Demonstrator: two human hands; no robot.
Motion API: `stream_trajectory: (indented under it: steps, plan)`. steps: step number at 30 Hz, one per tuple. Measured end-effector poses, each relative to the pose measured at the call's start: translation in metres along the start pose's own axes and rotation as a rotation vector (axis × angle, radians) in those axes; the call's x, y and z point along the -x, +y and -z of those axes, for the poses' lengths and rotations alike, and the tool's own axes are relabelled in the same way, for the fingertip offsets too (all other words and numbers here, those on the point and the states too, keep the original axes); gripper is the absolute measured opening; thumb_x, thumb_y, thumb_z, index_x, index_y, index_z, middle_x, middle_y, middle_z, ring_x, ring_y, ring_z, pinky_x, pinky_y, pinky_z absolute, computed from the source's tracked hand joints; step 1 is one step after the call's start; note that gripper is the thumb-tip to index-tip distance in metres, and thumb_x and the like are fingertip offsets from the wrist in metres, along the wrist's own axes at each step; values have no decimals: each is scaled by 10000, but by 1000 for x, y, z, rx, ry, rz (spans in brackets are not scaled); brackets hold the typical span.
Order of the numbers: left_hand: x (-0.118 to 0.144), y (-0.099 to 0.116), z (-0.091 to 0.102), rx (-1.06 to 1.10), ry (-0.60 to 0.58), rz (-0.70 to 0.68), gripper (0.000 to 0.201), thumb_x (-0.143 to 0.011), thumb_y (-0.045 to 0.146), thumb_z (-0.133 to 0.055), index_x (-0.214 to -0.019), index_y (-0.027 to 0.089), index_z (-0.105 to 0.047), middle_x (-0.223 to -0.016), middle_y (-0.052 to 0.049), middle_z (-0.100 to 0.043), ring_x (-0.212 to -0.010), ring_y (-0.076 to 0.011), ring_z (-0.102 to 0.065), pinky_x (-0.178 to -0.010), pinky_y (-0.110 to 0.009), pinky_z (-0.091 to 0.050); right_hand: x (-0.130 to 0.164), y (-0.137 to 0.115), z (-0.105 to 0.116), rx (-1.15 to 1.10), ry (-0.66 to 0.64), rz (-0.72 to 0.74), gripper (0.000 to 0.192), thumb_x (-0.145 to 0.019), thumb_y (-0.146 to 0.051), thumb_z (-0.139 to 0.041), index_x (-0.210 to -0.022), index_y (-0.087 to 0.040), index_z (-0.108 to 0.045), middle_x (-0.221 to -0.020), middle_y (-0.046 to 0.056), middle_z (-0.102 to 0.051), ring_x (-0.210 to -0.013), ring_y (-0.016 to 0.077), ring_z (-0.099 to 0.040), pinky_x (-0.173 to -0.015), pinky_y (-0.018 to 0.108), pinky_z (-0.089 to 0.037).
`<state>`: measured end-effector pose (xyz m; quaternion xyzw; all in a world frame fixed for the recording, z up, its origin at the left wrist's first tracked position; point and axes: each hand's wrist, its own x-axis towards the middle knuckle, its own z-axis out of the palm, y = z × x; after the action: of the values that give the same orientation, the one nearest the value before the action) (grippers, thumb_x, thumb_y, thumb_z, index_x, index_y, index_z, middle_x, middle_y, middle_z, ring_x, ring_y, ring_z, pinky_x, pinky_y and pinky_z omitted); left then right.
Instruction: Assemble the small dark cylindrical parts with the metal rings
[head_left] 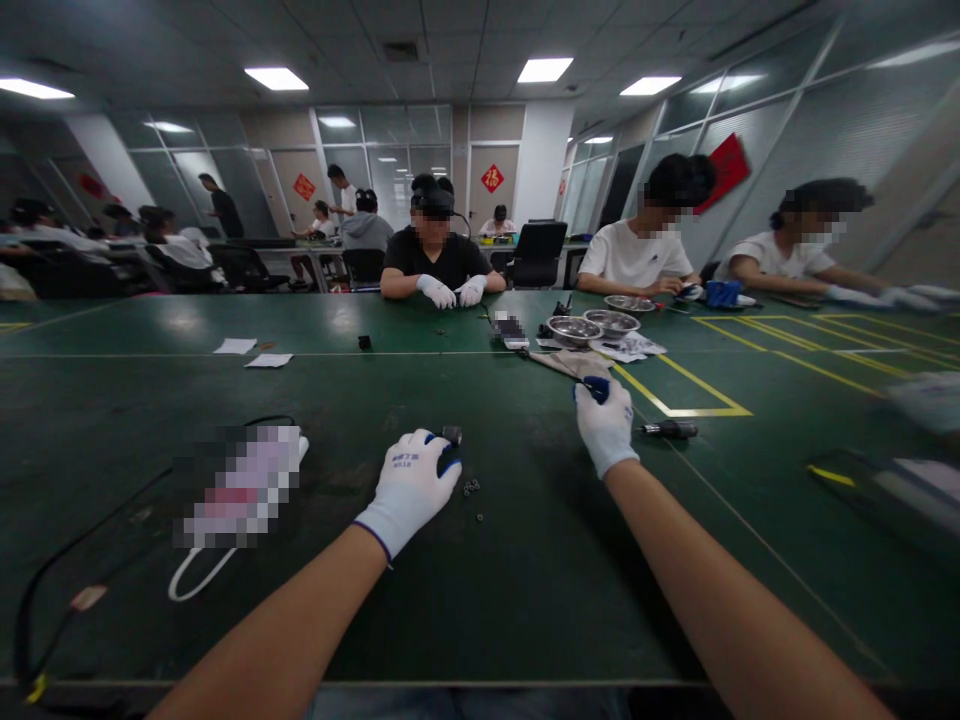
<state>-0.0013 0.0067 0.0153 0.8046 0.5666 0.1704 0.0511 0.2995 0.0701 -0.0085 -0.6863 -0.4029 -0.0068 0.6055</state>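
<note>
— Small black part: where is it?
— Pinched at the gloved left hand fingertips, just above the green desk, near tiny nuts.
— Right hand?
— Curled around something blue; screwdriver beside.

Assembly workshop: long green bench w/ gloved workers, glass-partitioned room.

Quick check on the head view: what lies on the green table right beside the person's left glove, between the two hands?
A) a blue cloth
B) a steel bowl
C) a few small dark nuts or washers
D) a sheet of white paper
C: a small cluster of tiny dark ring-shaped parts lies on the table just right of the left hand, which pinches a small dark part; the steel bowls sit far off.
</note>
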Motion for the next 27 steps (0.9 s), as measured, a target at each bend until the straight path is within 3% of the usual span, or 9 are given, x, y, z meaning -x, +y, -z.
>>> stream_trajectory:
  steps: [4,8,11,17,23,27]
  plan:
    - [-5,-4,-11,10,-22,-14,445,-938,441,-599,-1325,232,-670,-1449,-170,-592,-1383,-390,-495,-1172,-588,-333,3,3,-3,-32,22,-25,293,-802,-400,-594,-964,-176,-690,-944,118,-664,-918,281,-634,-928,469,-527]
    - [-28,-6,-20,-15,-96,-19,575,-953,533,-545,-1458,261,-565,-1580,-161,-486,-1494,-397,-376,-1229,-624,-212,13,-1,-9,-65,-11,-13,315,-817,-407,-572,-968,-158,-691,-954,120,-673,-902,269,-648,-932,471,-528]
    - [-54,-4,-23,-61,-166,20,669,-972,595,-461,-1536,235,-477,-1661,-174,-359,-1543,-429,-273,-1234,-643,-166,17,-8,-8,-75,-3,28,307,-824,-411,-578,-972,-164,-682,-993,126,-671,-918,269,-648,-952,471,-521]
    - [-89,-1,-32,-115,-179,73,687,-982,620,-384,-1554,245,-441,-1684,-145,-325,-1560,-398,-247,-1248,-616,-146,1,-1,4,28,137,78,303,-868,-405,-557,-1031,-180,-678,-1018,111,-649,-983,278,-644,-966,451,-518]
    - [-89,-5,-33,-66,-126,50,629,-982,587,-414,-1500,243,-507,-1644,-139,-406,-1535,-363,-318,-1250,-590,-177,-36,35,11,-17,387,-201,246,-853,-263,-514,-1040,-182,-652,-961,80,-662,-964,256,-651,-946,409,-541]
    - [-86,-5,-32,-14,-95,57,560,-980,514,-466,-1454,230,-558,-1614,-132,-456,-1518,-341,-355,-1257,-554,-191,-45,43,24,33,502,-326,305,-856,-219,-461,-1108,-155,-621,-1091,159,-628,-1079,314,-629,-1024,483,-486]
